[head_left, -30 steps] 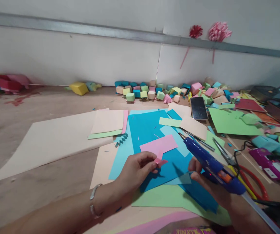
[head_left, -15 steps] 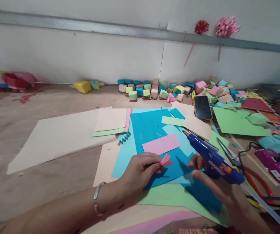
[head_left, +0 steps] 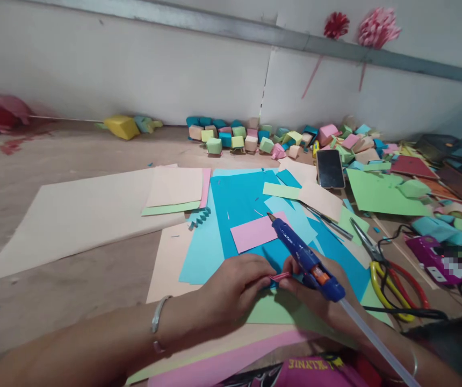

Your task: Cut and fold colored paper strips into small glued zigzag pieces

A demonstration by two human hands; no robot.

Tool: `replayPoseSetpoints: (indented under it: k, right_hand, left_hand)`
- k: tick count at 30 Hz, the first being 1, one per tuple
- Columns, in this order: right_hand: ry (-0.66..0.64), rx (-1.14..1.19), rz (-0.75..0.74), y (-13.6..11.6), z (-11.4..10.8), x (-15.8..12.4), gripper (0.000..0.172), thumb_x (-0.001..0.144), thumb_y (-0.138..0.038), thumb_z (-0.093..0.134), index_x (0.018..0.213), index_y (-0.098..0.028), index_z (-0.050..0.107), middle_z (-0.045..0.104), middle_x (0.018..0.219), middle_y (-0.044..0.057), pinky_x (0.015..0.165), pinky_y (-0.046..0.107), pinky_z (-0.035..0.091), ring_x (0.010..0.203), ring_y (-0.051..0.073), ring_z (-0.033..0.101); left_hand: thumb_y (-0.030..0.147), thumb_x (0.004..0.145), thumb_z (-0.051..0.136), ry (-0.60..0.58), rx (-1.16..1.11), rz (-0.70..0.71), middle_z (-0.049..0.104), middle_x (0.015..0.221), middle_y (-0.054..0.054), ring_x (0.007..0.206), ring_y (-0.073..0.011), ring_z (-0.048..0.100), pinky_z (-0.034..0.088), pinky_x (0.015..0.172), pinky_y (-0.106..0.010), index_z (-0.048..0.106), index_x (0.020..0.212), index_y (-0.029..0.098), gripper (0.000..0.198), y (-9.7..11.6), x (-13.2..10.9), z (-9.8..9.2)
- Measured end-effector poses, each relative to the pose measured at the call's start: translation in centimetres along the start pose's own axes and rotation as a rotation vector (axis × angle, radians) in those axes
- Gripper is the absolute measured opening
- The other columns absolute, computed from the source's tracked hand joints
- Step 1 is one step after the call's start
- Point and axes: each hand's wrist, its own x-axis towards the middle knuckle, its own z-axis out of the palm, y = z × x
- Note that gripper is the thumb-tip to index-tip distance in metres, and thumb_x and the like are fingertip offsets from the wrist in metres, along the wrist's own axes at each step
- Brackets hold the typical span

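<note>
My left hand [head_left: 239, 282] pinches one end of a small folded pink paper strip [head_left: 281, 277]. At its other end, the thumb and a finger of my right hand [head_left: 323, 301] touch the strip. That same hand holds a blue hot glue gun [head_left: 301, 252], its nozzle pointing up and to the left, a clear glue stick [head_left: 370, 336] trailing from its back. Beyond the hands, a pink paper rectangle [head_left: 245, 236] lies on a dark blue sheet [head_left: 233, 201]. My right fingers are partly hidden behind the gun.
Scissors [head_left: 376, 263] with red and yellow handles lie at the right, by a black cord. A phone [head_left: 330, 168], a green sheet [head_left: 384, 196] and many paper cubes [head_left: 225, 141] are farther back. A large cream sheet [head_left: 81, 215] covers part of the left side.
My right hand has come left with the glue gun, and its fingers now meet the pink strip beside my left hand. The view has shifted slightly.
</note>
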Motion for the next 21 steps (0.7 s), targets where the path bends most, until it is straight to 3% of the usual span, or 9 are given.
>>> replayPoseSetpoints:
  k: [10,16,21]
  right_hand:
    - [-0.014,0.043,0.04,0.75,0.5,-0.02,0.02,0.079,-0.036,0.071,0.082,-0.022,0.056,0.066,0.081,0.0,0.058,0.025,0.046,0.068,0.015,0.061]
    - [-0.01,0.084,0.089,0.33,0.74,-0.06,0.024,0.078,-0.04,0.072,0.077,-0.021,0.056,0.066,0.079,0.001,0.057,0.025,0.047,0.065,0.015,0.061]
    - [-0.005,0.082,0.089,0.19,0.7,0.04,0.025,0.078,-0.039,0.072,0.075,-0.021,0.056,0.067,0.078,0.0,0.057,0.024,0.046,0.065,0.013,0.059]
  left_hand:
    - [0.019,0.094,0.053,-0.025,-0.059,0.0,0.07,0.08,-0.007,0.074,-0.0137,0.061,0.048,0.065,-0.024,0.071,0.089,0.012,0.02,-0.08,0.0,0.22]
    - [0.016,0.094,0.052,-0.11,-0.064,-0.043,0.068,0.081,-0.007,0.072,-0.0121,0.058,0.045,0.063,-0.023,0.071,0.085,0.01,0.022,0.12,-0.11,0.0]
    - [0.019,0.094,0.053,-0.097,-0.049,-0.099,0.069,0.08,-0.007,0.074,-0.0133,0.059,0.045,0.064,-0.024,0.071,0.085,0.011,0.022,0.16,-0.17,0.12]
